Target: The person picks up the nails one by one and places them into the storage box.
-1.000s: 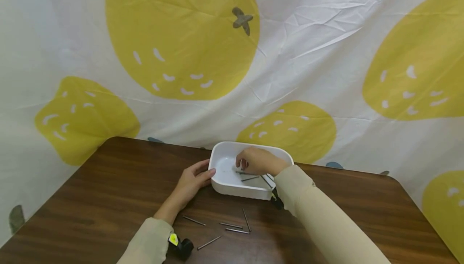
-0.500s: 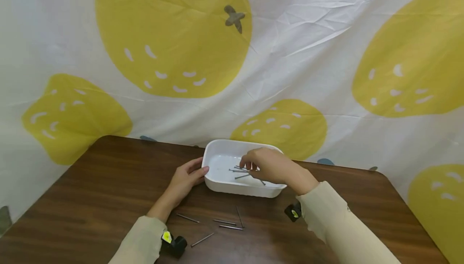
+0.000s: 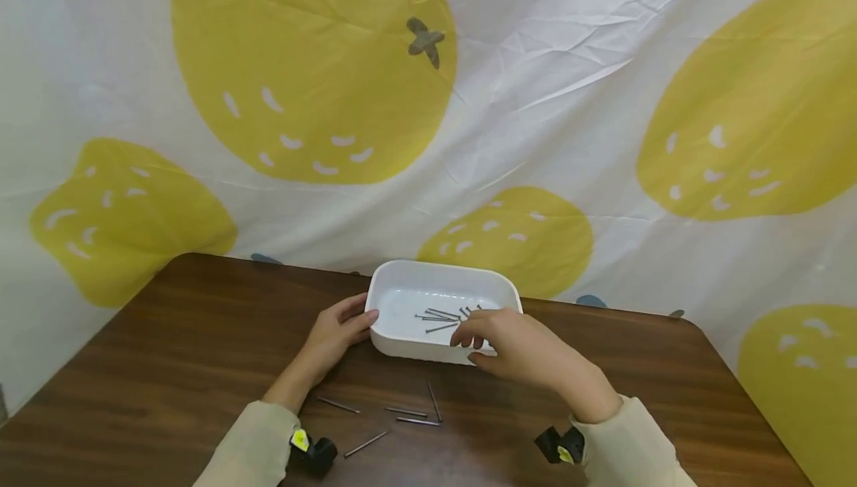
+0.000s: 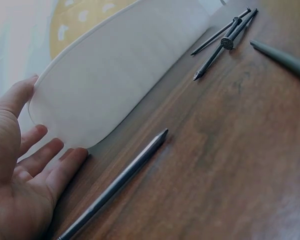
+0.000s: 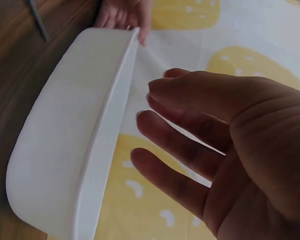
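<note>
A white rectangular tub (image 3: 428, 349) stands near the table's back edge, with several metal nails (image 3: 438, 316) lying inside. My left hand (image 3: 340, 327) holds the tub's left end; in the left wrist view its fingers (image 4: 40, 147) meet the outer wall and the thumb is at the rim. Over the front right rim hovers my right hand (image 3: 515, 342), its fingers loosely bent. Nothing is between these fingers in the right wrist view, where the hand (image 5: 230, 145) is apart from the tub wall (image 5: 60, 125).
Several more nails (image 3: 418, 421) lie loose on the brown wooden table (image 3: 201, 353) in front of the tub. One nail (image 4: 115, 187) is close beside the left hand. A fruit-print cloth (image 3: 321, 227) hangs right behind the table.
My right hand has withdrawn from inside the tub toward its front right rim, uncovering nails there. The left hand stays at the tub's left end. The head view has shifted slightly.
</note>
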Demonstrator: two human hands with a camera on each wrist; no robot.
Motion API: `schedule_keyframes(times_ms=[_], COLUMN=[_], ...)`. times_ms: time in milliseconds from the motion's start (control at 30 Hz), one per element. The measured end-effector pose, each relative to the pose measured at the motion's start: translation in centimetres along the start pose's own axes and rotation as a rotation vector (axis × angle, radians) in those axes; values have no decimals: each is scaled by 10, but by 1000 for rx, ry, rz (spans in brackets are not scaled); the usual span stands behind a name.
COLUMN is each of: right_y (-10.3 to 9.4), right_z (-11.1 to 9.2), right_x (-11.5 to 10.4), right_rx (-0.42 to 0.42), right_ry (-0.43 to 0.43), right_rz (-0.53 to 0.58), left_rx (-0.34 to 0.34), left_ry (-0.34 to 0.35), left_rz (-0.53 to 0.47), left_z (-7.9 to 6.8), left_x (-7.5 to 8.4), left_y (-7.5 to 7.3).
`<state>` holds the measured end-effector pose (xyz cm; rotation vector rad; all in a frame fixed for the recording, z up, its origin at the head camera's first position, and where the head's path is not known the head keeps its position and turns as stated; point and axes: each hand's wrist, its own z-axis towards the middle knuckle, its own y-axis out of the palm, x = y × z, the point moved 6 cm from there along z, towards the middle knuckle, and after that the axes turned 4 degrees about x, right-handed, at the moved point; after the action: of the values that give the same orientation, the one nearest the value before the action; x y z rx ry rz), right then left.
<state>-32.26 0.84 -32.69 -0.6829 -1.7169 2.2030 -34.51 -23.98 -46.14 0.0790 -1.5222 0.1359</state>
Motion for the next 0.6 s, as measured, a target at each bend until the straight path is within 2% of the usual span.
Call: schedule_keyframes(times_ms=[300,467,600], right_y=[14,29,44], right_z=[-16,-17,-13], right_x=[-13,-22,-36], right_rx=[68,50,-3], right_ry=[-24,-47,-81], right_rz=[81,47,4], left_rx=[4,1,2], left_ry=[-2,6,3], left_rz=[8,8,5], left_z=[0,0,0], left_x=[0,1,1], left_y=[-3,-1,-1])
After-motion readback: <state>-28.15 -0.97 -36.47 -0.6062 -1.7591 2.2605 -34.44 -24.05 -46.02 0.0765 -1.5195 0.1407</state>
